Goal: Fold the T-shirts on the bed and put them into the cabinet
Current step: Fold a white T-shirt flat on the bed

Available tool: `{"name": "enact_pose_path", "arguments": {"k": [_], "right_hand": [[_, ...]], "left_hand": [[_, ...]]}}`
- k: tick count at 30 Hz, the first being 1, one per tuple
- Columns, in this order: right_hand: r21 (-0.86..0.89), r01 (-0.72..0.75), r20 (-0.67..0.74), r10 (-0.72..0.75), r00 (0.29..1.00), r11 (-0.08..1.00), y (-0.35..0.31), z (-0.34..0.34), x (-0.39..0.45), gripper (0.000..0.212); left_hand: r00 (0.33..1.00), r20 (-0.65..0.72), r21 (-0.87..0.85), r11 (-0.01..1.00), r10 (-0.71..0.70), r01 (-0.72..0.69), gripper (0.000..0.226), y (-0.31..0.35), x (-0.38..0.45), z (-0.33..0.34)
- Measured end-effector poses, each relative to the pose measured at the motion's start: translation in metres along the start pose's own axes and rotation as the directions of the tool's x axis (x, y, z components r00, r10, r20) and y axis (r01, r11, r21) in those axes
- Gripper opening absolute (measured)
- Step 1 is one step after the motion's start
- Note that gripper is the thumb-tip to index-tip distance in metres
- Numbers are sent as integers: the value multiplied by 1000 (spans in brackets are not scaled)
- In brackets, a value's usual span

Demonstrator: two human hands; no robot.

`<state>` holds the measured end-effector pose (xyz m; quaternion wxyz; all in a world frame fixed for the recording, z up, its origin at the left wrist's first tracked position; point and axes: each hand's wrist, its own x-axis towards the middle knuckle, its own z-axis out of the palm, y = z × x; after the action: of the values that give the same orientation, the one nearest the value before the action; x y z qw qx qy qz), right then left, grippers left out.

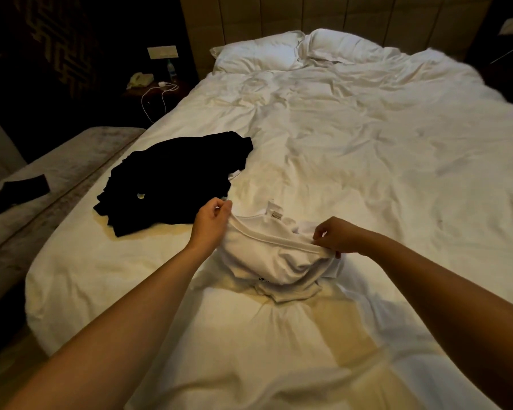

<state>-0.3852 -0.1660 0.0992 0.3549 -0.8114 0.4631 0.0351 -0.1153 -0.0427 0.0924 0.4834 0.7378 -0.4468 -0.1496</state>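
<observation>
A crumpled white T-shirt [274, 263] lies bunched on the near part of the bed [367, 149], its collar facing me and a label sticking up behind it. My left hand [212, 223] pinches the shirt's left end. My right hand [336, 236] pinches the collar edge at its right end. The collar rib is stretched between both hands. A heap of black T-shirts [175, 180] sits to the left, just beyond my left hand.
Two white pillows [279, 51] lie at the head of the bed. A grey bench [51, 176] with a dark item stands along the bed's left side. Behind it a nightstand [157, 85] holds a phone, a bottle and a white cable. No cabinet is in view.
</observation>
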Motion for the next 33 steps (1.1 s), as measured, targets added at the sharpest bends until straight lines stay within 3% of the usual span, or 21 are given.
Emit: {"name": "enact_pose_path", "arguments": {"k": [2,5,7,9,16,19,21,23,25,27,29,33], "right_hand": [[72,41,-49,-38,998,997,-1,-2,-2,19],[347,128,-283,-27,959,929,-4,-6,-5,21],[601,233,-399,34,916,765,-6,-11,-6,28],[734,281,-427,98,899,618,-7,-18,-5,29],[660,334,-566,153,810,672,-13,-64,-19,16],[663,340,-564,147,813,667,-10,-95,-31,15],[683,303,-473,87,877,665,-5,-113,-45,11],[634,190,-278,-8,961,750,3,-123,-63,15],[501,100,-104,-55,993,860,9,-125,-78,23],[449,106,-48,-95,994,887,13,-121,-85,22],[492,139,-105,-100,989,859,13,-116,-87,21],[536,297,-397,-75,915,791,12,-105,-79,22]], "left_hand": [[1000,-6,4,1000,-9,9,26,-3,0,-4],[1000,-24,-11,1000,-16,16,28,-5,1,-7],[999,-35,-40,998,-41,40,29,-3,1,-7],[997,-44,-73,995,-71,68,28,2,3,-5],[995,-101,-109,994,-12,1,27,41,23,2],[994,-103,-144,989,24,-39,28,66,34,6],[994,-104,-201,979,17,-38,28,82,40,10],[996,-87,-267,963,7,-30,28,98,44,13],[998,-54,-275,961,28,-42,30,109,45,16],[998,-17,-263,962,66,-68,31,113,45,19],[996,11,-243,966,93,-87,31,114,42,20],[994,8,-197,975,107,-104,33,112,37,17]]}}
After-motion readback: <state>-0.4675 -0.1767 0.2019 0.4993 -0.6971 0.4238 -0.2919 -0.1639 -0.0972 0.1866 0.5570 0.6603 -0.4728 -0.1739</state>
